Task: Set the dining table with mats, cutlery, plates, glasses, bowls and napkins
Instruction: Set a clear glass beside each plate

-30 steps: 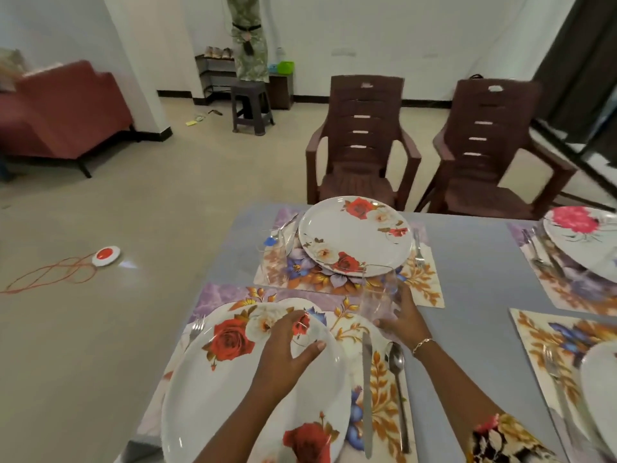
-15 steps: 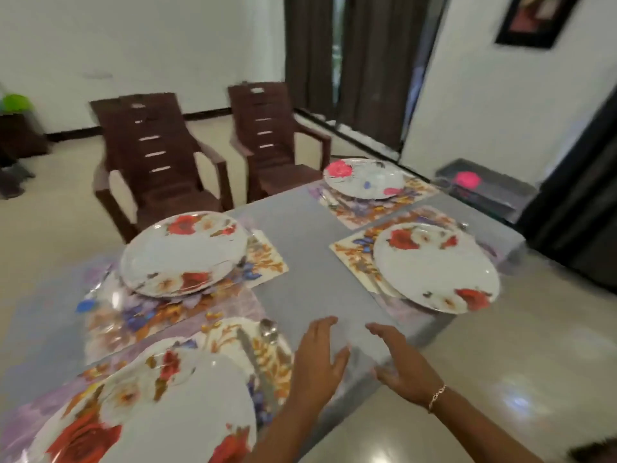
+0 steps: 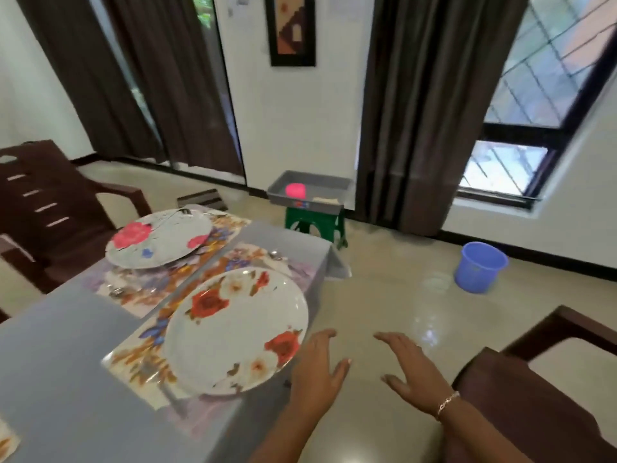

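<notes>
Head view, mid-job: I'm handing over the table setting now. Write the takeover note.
Left hand: open, empty, by the table edge. Right hand: open, empty, over the floor.
Done in view: rose plate on the near floral mat, pink-flower plate on the far mat; cutlery on the mats, blurred.
Left: no glasses, bowls or napkins in view. Grey tray on the green stool holds a pink item, kind unclear.
</notes>
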The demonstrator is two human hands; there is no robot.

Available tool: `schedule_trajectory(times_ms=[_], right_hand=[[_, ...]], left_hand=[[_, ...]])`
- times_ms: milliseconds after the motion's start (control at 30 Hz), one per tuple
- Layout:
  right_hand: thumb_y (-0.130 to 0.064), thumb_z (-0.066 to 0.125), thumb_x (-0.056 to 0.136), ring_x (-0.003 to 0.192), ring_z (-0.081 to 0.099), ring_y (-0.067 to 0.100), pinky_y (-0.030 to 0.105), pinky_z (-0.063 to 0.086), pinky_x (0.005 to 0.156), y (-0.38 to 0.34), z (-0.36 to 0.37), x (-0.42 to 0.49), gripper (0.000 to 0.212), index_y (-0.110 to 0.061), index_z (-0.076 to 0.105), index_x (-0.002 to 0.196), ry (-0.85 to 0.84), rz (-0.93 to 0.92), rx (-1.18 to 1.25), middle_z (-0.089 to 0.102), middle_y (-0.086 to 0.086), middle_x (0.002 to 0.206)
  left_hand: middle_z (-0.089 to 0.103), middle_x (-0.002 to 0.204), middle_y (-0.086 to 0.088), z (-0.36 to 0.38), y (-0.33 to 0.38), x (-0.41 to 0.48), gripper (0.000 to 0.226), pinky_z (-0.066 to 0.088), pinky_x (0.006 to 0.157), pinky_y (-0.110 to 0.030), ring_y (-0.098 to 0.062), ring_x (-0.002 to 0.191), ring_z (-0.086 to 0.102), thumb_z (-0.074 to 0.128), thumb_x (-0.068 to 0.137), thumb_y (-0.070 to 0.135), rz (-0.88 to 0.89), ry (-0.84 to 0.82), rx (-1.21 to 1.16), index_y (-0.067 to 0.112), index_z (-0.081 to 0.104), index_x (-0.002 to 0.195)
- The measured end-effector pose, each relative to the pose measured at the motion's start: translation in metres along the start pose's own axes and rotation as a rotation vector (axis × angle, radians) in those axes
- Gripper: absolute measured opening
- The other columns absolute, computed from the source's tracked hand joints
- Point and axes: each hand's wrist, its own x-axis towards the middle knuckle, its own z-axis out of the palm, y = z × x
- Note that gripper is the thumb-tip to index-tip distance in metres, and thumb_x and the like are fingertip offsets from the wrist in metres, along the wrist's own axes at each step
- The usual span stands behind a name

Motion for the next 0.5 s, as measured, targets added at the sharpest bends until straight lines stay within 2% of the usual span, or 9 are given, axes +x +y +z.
schedule_trajectory(times_ms=[67, 133, 233, 367, 500], right_hand=[[-0.050, 0.035, 0.066, 0.124, 0.040, 0.015, 0.021, 0.027, 0.097, 0.025, -0.019, 0.016, 0.064, -0.042, 0.027, 0.129, 0.034, 0.027, -0.009, 0.042, -0.001, 0.129], [-0.049, 0.036, 0.066, 0.121, 0.037, 0.009, 0.020, 0.027, 0.096, 0.046, -0.034, 0.035, 0.063, -0.043, 0.024, 0.128, 0.065, 0.044, -0.007, 0.044, 0.000, 0.128], [-0.052, 0.033, 0.068, 0.125, 0.038, 0.014, 0.016, 0.024, 0.096, 0.074, -0.045, 0.069, 0.073, -0.027, 0.033, 0.136, 0.073, 0.086, -0.041, 0.041, 0.000, 0.131], [-0.035, 0.050, 0.077, 0.123, 0.040, 0.016, 0.016, 0.027, 0.097, 0.111, -0.053, 0.133, 0.061, -0.022, 0.037, 0.136, 0.054, 0.130, -0.046, 0.040, -0.002, 0.131], [-0.024, 0.059, 0.084, 0.123, 0.039, 0.013, 0.014, 0.025, 0.098, 0.147, -0.058, 0.219, 0.056, -0.023, 0.037, 0.135, 0.009, 0.108, -0.086, 0.040, -0.003, 0.131]], left_hand=[[0.051, 0.130, 0.000, 0.015, 0.016, 0.035, 0.074, 0.026, 0.097, -0.011, -0.014, 0.123, 0.046, 0.039, 0.073, 0.060, 0.017, -0.001, 0.005, 0.011, 0.047, 0.129], [0.049, 0.130, 0.001, 0.028, 0.026, 0.067, 0.061, 0.024, 0.095, -0.008, -0.011, 0.123, 0.044, 0.051, 0.082, 0.049, 0.016, 0.002, -0.010, 0.011, 0.046, 0.129], [0.048, 0.132, 0.002, 0.046, 0.026, 0.117, 0.052, 0.024, 0.095, -0.008, -0.011, 0.125, 0.043, 0.060, 0.086, 0.036, 0.011, -0.027, -0.021, 0.013, 0.044, 0.131], [0.047, 0.135, 0.001, 0.064, 0.018, 0.194, 0.048, 0.029, 0.100, -0.016, -0.012, 0.126, 0.042, 0.060, 0.090, 0.029, -0.028, -0.030, -0.033, 0.015, 0.042, 0.132], [0.048, 0.134, 0.001, 0.068, 0.002, 0.282, 0.048, 0.028, 0.097, -0.013, -0.012, 0.124, 0.043, 0.060, 0.090, 0.029, -0.059, 0.017, -0.061, 0.013, 0.043, 0.133]])
